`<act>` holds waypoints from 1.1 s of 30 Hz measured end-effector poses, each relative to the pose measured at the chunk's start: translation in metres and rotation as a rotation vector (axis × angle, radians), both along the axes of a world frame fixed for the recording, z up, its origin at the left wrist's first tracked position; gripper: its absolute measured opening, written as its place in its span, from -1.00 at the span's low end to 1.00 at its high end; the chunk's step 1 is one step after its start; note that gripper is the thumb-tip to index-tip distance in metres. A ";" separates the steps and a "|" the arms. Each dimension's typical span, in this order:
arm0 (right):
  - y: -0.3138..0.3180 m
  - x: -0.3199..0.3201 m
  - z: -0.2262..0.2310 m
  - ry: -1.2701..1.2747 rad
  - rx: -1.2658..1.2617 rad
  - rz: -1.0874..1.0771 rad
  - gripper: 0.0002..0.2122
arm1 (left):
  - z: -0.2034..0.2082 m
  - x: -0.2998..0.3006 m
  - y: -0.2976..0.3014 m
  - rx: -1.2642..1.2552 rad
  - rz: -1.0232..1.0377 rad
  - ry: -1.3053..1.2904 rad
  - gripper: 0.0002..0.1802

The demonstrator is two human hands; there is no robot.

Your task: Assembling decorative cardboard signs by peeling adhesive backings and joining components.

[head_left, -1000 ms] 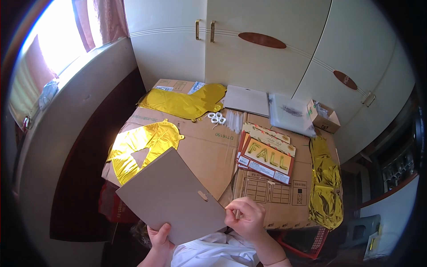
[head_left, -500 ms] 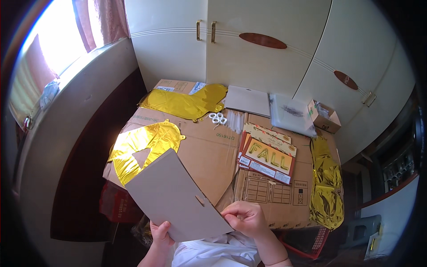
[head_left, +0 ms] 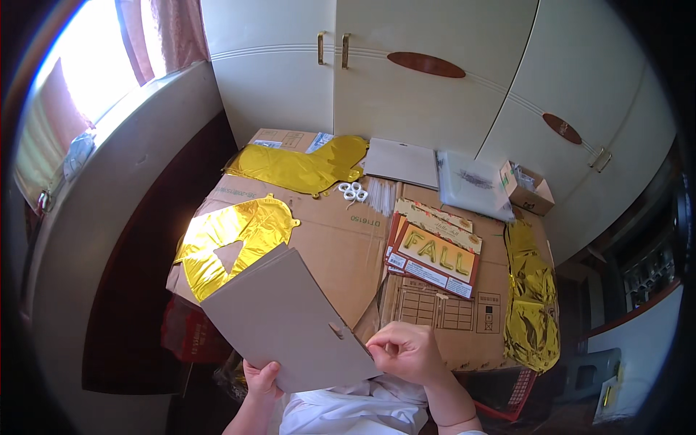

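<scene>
A flat grey cardboard piece [head_left: 290,326] is tilted above my lap, over the table's near edge. Its upper edge shows more than one layer, and a small cut-out slot sits near its right side. My left hand [head_left: 262,378] grips the lower left edge, thumb on top and the other fingers hidden beneath. At the right edge my right hand [head_left: 404,353] has its fingers curled in a pinch against the cardboard. Beyond the cardboard's top lies a flat gold foil balloon [head_left: 254,232] with an opening in it.
Cardboard [head_left: 326,217] covers the table. Another gold foil balloon [head_left: 290,165], white ribbon rolls [head_left: 352,192], clear straws [head_left: 380,197], printed packages [head_left: 435,257], grey card sheets [head_left: 402,162], plastic sleeves [head_left: 471,185] and a small box [head_left: 528,190] lie farther off. Crumpled gold foil [head_left: 531,304] is at right.
The cardboard's layers have parted slightly at the top and right. My right hand has shifted a little up and to the right, still at the edge.
</scene>
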State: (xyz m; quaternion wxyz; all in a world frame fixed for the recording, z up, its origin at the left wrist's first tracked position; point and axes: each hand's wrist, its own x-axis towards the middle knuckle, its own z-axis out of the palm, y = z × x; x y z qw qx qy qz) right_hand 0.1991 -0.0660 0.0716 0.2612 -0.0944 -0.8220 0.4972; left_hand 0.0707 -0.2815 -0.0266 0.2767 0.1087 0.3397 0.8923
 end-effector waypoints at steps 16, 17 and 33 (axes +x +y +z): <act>0.009 -0.008 -0.011 -0.088 -0.178 -0.065 -0.96 | -0.001 0.002 -0.006 -0.080 0.215 0.298 -0.48; 0.009 -0.008 -0.012 -0.062 -0.238 -0.058 -0.95 | -0.003 0.001 -0.006 -0.075 0.205 0.283 -0.49; -0.003 -0.009 0.000 0.123 0.208 -0.130 -0.87 | -0.007 -0.001 -0.008 -0.066 0.203 0.254 -0.53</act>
